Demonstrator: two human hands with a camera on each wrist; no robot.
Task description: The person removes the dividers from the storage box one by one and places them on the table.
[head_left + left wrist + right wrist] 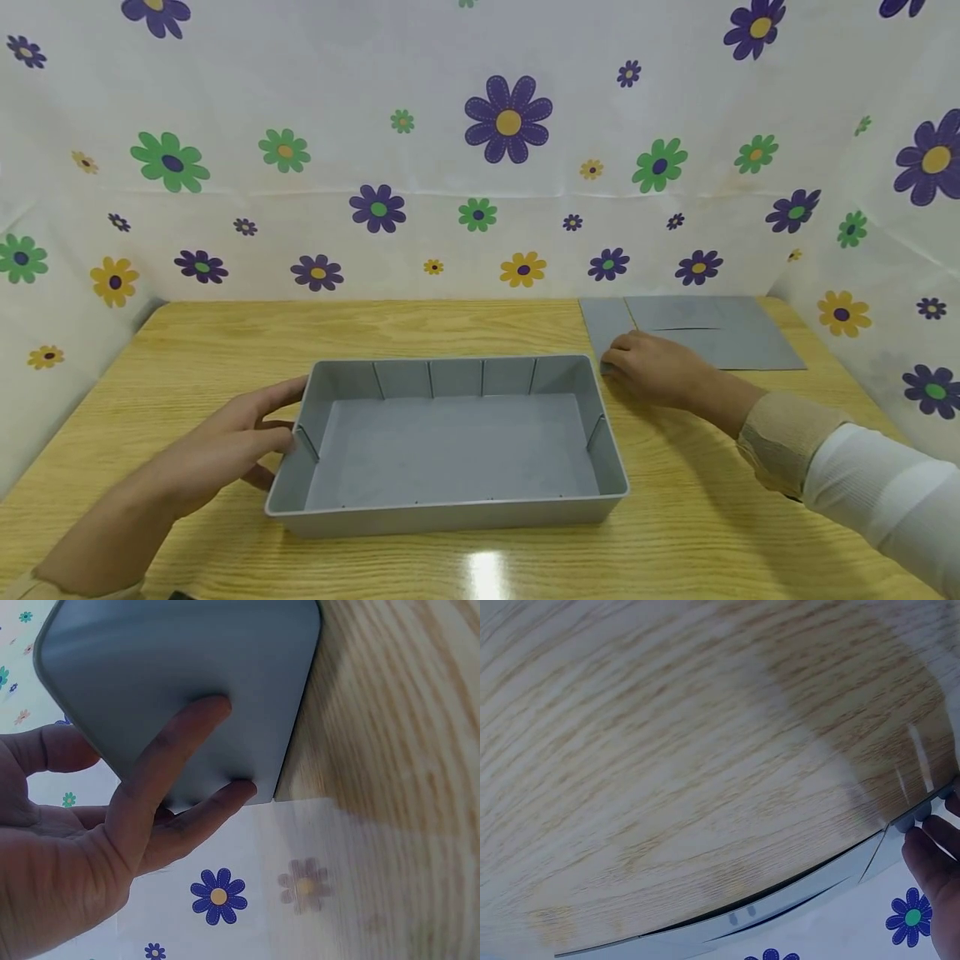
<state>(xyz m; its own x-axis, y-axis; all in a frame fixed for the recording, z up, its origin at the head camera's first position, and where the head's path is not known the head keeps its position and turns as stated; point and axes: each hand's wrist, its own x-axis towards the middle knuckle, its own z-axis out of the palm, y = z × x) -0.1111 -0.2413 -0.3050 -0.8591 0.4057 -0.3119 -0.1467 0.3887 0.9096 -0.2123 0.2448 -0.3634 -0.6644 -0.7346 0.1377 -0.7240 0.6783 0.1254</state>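
A shallow grey plastic box (450, 517), open at the top, stands on the table, with thin upright ribs along its inner walls. My left hand (225, 450) is at its left side. Two extended fingertips press the outer wall (180, 645) in the left wrist view, and another digit lies at the rim. Past the box's far right corner, my right hand (648, 367) pinches the near edge of a narrow grey flat panel (606, 319). Its fingertips meet that edge in the right wrist view, where the hand (937, 862) is partly cut off.
A larger grey flat panel (750, 333) with a long slit lies to the right of the narrow one, at the table's back edge. Behind the wood-grain table (225, 342) hangs a white flower-print cloth (435, 75), which also covers both sides.
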